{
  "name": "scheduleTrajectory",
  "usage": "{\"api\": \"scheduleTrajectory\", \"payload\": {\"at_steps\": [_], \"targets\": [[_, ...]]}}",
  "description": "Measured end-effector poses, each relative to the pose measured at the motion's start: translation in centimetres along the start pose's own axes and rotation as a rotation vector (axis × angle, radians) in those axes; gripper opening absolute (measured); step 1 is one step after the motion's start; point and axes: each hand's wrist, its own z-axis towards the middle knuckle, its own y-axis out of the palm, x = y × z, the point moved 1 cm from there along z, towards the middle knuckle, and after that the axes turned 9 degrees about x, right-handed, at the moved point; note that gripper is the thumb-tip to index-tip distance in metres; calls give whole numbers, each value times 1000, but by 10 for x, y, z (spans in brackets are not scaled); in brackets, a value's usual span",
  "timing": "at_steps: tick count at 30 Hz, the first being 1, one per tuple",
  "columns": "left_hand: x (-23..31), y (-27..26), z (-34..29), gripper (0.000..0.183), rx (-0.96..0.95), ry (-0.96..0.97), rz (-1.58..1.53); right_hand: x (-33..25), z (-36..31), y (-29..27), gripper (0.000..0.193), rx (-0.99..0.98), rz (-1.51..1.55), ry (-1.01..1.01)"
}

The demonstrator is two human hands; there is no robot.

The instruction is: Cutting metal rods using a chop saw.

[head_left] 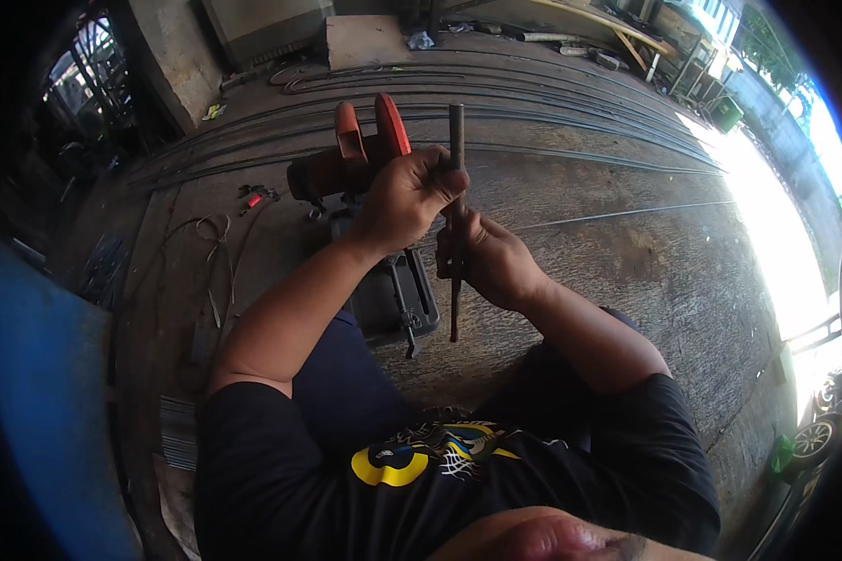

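Note:
A straight dark metal rod (457, 126) stands lengthwise before me, its far end past my hands and its near end over the floor. My left hand (407, 198) is closed around its upper part, the thumb pressed against it. Lower down, my right hand (498, 264) grips the same rod with curled fingers. Where the hands meet, the rod's middle is partly hidden, and I cannot tell whether it is one piece or two. Left of the rod and partly behind my left hand and forearm is a chop saw (393, 126) with a red guard, orange handle and black base.
Several long thin metal bars (571, 117) lie across the floor beyond the saw. A cable (217, 229) loops on the floor at left, near a small red-handled tool (253, 200). A blue panel (47, 402) rises at the near left. A wheel (812, 438) shows at the right edge.

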Motion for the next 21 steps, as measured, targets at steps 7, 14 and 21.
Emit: {"api": "scheduleTrajectory", "payload": {"at_steps": [7,14,21], "targets": [[8,-9,1,21,202,105,106,1,7,-2,27,-20,-348,-88],[1,-9,5,30,260,94,204,0,17,-5,19,28,-370,-80],[-12,-12,10,31,362,23,177,-1,20,-5,19,-2,-454,-147]]}}
